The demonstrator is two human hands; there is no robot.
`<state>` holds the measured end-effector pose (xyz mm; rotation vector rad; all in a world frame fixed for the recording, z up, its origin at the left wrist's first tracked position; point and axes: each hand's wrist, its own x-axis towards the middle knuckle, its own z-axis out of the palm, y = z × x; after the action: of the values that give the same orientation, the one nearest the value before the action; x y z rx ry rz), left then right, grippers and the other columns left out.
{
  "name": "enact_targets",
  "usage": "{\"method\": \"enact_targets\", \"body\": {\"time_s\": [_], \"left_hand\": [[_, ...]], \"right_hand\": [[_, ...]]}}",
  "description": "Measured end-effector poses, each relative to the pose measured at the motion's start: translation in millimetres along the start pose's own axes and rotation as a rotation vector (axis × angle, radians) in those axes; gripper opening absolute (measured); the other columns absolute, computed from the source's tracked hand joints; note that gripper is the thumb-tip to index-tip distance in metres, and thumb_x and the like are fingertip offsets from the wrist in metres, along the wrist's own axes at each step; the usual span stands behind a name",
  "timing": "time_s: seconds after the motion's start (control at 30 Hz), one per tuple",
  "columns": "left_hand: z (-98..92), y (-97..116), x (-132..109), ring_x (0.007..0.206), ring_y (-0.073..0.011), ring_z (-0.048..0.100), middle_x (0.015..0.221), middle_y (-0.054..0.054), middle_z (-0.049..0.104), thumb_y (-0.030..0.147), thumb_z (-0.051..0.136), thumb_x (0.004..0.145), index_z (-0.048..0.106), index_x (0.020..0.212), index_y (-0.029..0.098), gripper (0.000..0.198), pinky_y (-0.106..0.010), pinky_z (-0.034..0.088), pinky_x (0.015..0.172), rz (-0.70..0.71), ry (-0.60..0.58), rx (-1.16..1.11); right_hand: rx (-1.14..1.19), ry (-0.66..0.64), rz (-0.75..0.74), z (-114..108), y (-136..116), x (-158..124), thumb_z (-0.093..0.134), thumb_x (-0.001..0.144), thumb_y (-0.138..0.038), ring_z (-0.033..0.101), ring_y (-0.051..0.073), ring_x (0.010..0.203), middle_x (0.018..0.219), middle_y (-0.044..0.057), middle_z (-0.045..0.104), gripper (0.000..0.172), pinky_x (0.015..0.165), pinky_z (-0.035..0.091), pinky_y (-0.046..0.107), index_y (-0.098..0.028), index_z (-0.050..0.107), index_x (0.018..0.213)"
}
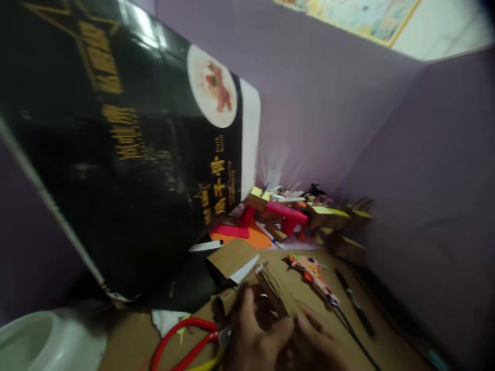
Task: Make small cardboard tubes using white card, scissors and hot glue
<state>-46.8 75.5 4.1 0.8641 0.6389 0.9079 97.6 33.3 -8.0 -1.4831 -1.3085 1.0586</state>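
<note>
My left hand (257, 332) is closed on a folded piece of brown cardboard (273, 289), thumb and fingers pressed along its side. From the right, my right hand (319, 335) also grips this cardboard near its lower end. The cardboard stands tilted, with layered edges showing; blur and my fingers hide its lower part. Just left of my left hand lie red-handled scissors (185, 330), their blades partly covered. Beyond the hands sits another brown cardboard piece (234, 257) with a white edge.
A large black box (162, 144) with gold lettering leans at the left. A white container (58, 335) stands at the lower left. On the right lie a colourful corded tool like a glue gun (315, 278) and a black pen (356, 304). Craft pieces, including a red one (288, 211), crowd the back corner.
</note>
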Motion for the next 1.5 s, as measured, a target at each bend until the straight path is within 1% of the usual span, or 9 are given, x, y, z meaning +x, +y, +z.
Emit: {"method": "enact_targets", "body": {"time_s": [0.17, 0.43, 0.63, 0.83, 0.97, 1.1, 1.2, 1.3, 1.5], "left_hand": [[4.5, 3.7, -4.4, 0.071, -0.0191, 0.06, 0.094, -0.01, 0.059, 0.046, 0.069, 0.063, 0.044, 0.113, 0.015, 0.064, -0.025, 0.047, 0.053, 0.09, 0.097, 0.177], [16.7, 28.2, -7.0, 0.076, -0.0188, 0.056, 0.094, -0.006, 0.053, 0.048, 0.07, 0.06, 0.047, 0.105, 0.016, 0.06, -0.024, 0.046, 0.05, 0.131, 0.369, 0.348], [45.0, 20.7, -14.7, 0.063, -0.0153, 0.055, 0.063, -0.002, 0.058, 0.045, 0.07, 0.064, 0.063, 0.069, 0.013, 0.033, -0.022, 0.043, 0.055, 0.126, 0.253, 0.416], [74.4, 3.0, -14.0, 0.068, -0.0202, 0.06, 0.087, -0.007, 0.063, 0.048, 0.066, 0.066, 0.062, 0.091, 0.016, 0.04, -0.026, 0.046, 0.048, -0.013, 0.193, 0.256], [69.4, -4.3, -14.1, 0.093, -0.0276, 0.059, 0.11, -0.011, 0.06, 0.042, 0.073, 0.058, 0.057, 0.111, 0.017, 0.06, -0.03, 0.052, 0.065, 0.262, 0.203, 0.474], [66.2, -1.5, -19.8, 0.098, -0.0304, 0.059, 0.1, -0.009, 0.067, 0.034, 0.075, 0.056, 0.067, 0.093, 0.017, 0.041, -0.033, 0.048, 0.08, 0.357, 0.222, 0.779], [67.4, 2.8, -23.6, 0.088, -0.0292, 0.063, 0.093, -0.008, 0.069, 0.036, 0.072, 0.059, 0.068, 0.093, 0.017, 0.039, -0.032, 0.05, 0.073, 0.333, 0.254, 0.802], [67.0, 3.8, -24.8, 0.086, -0.0294, 0.063, 0.091, -0.008, 0.07, 0.037, 0.072, 0.059, 0.069, 0.093, 0.017, 0.04, -0.035, 0.05, 0.076, 0.345, 0.223, 0.816], [65.6, 0.9, -25.1, 0.096, -0.0314, 0.061, 0.098, -0.009, 0.07, 0.034, 0.073, 0.059, 0.073, 0.089, 0.02, 0.033, -0.041, 0.046, 0.088, 0.382, 0.171, 0.807]], "right_hand": [[0.656, -0.196, 0.228, -8.1, -22.0, 1.7, 0.06, 0.076, -0.05, 0.055, 0.009, 0.045, 0.068, 0.005, 0.062, 0.038, 0.045, 0.052, 0.024, -0.011, 0.061, 0.081], [0.583, -0.243, 0.193, -58.1, -20.0, -5.5, 0.077, 0.058, -0.04, 0.05, 0.006, 0.04, 0.063, -0.002, 0.058, 0.044, 0.035, 0.048, 0.018, -0.015, 0.057, 0.088], [0.559, -0.137, 0.1, -72.1, -15.5, -8.2, 0.079, 0.048, -0.043, 0.038, 0.002, 0.033, 0.058, -0.007, 0.053, 0.055, 0.028, 0.037, 0.014, -0.016, 0.055, 0.09], [0.58, -0.007, 0.004, -78.0, -10.1, -2.2, 0.07, 0.058, -0.052, 0.034, 0.003, 0.029, 0.046, -0.009, 0.045, 0.042, 0.025, 0.033, 0.014, -0.017, 0.049, 0.068], [0.557, 0.039, -0.001, -75.9, -7.1, -0.7, 0.066, 0.061, -0.054, 0.033, 0.004, 0.03, 0.044, -0.009, 0.043, 0.041, 0.025, 0.031, 0.015, -0.018, 0.046, 0.065], [0.491, 0.016, 0.0, -76.3, -8.6, -8.0, 0.063, 0.066, -0.057, 0.044, 0.008, 0.037, 0.053, -0.004, 0.052, 0.042, 0.034, 0.04, 0.02, -0.017, 0.051, 0.073], [0.308, 0.058, -0.252, -84.3, -13.0, -15.1, 0.074, 0.057, -0.05, 0.06, 0.02, 0.084, 0.1, 0.007, 0.062, 0.06, 0.069, 0.051, 0.03, -0.02, 0.056, 0.105], [0.0, 0.038, -0.649, -92.7, -15.9, -19.0, 0.081, 0.054, -0.041, 0.041, 0.029, 0.121, 0.133, 0.009, 0.043, 0.074, 0.098, 0.036, 0.042, -0.027, 0.052, 0.121], [-0.152, -0.045, -0.775, -95.5, -13.2, -19.1, 0.074, 0.068, -0.03, 0.059, 0.022, 0.096, 0.104, 0.008, 0.064, 0.035, 0.084, 0.045, 0.036, -0.026, 0.068, 0.102]]}}
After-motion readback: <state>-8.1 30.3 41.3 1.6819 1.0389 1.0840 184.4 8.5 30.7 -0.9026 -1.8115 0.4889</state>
